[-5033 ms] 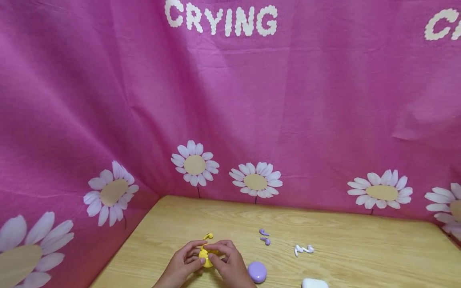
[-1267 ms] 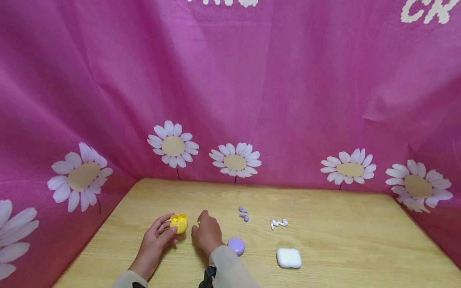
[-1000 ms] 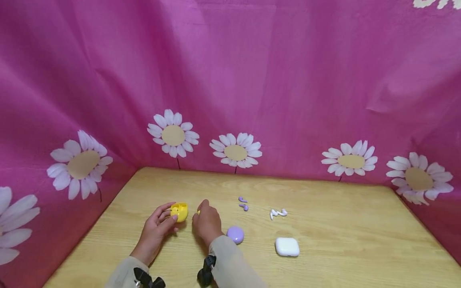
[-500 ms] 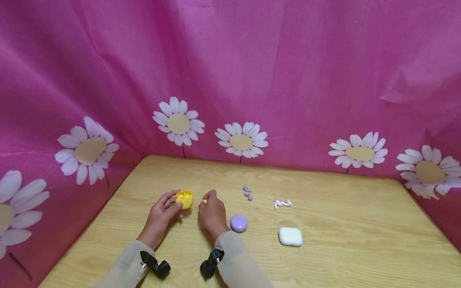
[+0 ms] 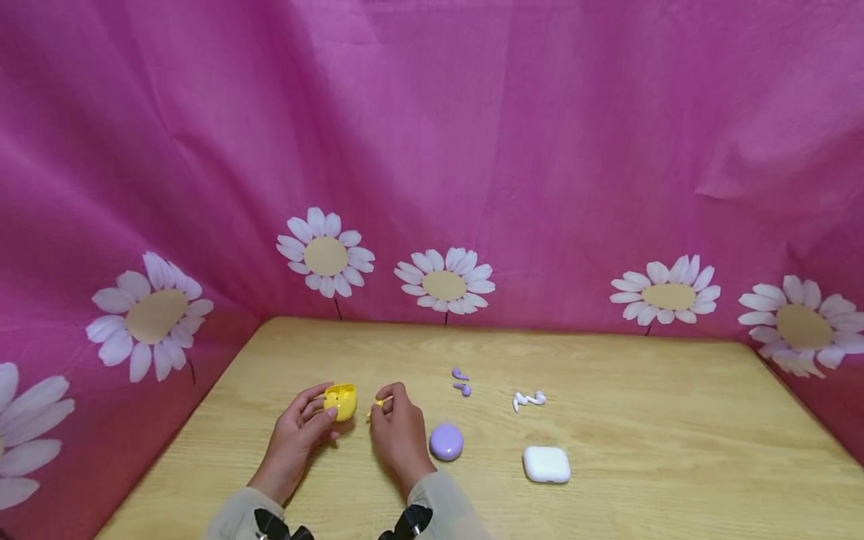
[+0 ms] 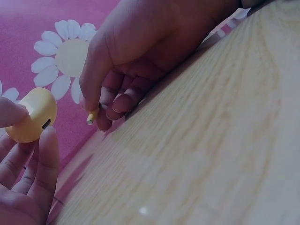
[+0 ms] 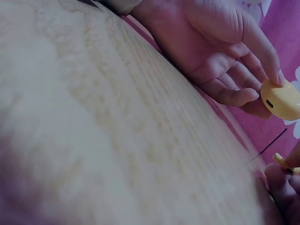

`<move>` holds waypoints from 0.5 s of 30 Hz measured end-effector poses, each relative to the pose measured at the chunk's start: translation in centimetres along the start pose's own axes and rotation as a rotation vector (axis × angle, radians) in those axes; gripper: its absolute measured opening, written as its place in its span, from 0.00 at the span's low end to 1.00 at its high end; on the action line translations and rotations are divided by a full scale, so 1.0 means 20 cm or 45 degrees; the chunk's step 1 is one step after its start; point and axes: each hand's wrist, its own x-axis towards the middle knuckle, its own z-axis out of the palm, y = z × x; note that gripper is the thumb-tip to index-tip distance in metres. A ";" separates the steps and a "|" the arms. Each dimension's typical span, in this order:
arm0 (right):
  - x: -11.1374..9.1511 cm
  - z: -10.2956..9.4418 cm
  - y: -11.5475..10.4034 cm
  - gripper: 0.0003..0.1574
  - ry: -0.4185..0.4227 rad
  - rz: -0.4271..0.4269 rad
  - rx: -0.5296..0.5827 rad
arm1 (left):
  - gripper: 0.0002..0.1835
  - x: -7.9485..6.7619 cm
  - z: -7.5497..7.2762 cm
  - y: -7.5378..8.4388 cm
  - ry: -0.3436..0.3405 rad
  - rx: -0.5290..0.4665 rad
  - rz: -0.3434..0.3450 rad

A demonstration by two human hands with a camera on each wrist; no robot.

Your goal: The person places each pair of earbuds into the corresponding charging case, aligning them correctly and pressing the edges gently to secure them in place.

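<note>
My left hand (image 5: 289, 442) holds a yellow earbud case (image 5: 343, 406) between thumb and fingers, its lid raised and its inside facing up. The left wrist view shows a dark charging port on the underside of the case (image 6: 33, 119). A short way to its right, my right hand (image 5: 401, 435) pinches a yellow earbud (image 5: 379, 404) between thumb and fingertips, apart from the case. In the right wrist view the stem of that earbud (image 7: 280, 161) sticks out from the fingers, with its other end partly hidden by them.
On the wooden table (image 5: 641, 420) lie two purple earbuds (image 5: 462, 389) and two white earbuds (image 5: 529, 399). A round purple case (image 5: 446, 442) sits shut beside my right wrist. Farther right is a shut white case (image 5: 547, 464). A pink daisy-printed cloth (image 5: 553, 187) hangs behind the table.
Five seconds ago both hands were on the yellow case and a yellow earbud lay beyond them. The hands have since parted, and my right hand has taken an earbud and turned it so its stem shows.
</note>
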 end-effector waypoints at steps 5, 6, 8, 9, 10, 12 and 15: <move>-0.02 0.01 0.01 0.11 0.071 0.008 0.092 | 0.27 -0.01 0.00 -0.01 -0.002 -0.042 0.022; -0.02 0.01 0.01 0.11 0.085 0.013 0.116 | 0.27 -0.01 0.00 -0.01 -0.004 -0.046 0.021; -0.02 0.02 0.01 0.10 0.098 0.025 0.156 | 0.27 -0.01 0.00 -0.01 0.001 -0.038 0.010; -0.01 0.02 0.00 0.09 0.099 0.033 0.176 | 0.27 -0.01 0.00 -0.01 0.006 -0.034 0.007; -0.01 0.02 0.00 0.09 0.095 0.040 0.202 | 0.28 -0.01 0.00 -0.01 0.011 -0.030 0.007; -0.01 0.02 0.00 0.08 0.087 0.052 0.246 | 0.27 -0.01 0.01 -0.01 0.021 -0.029 0.009; 0.00 0.01 -0.01 0.09 0.086 0.064 0.329 | 0.27 0.00 0.01 -0.01 0.020 -0.038 0.016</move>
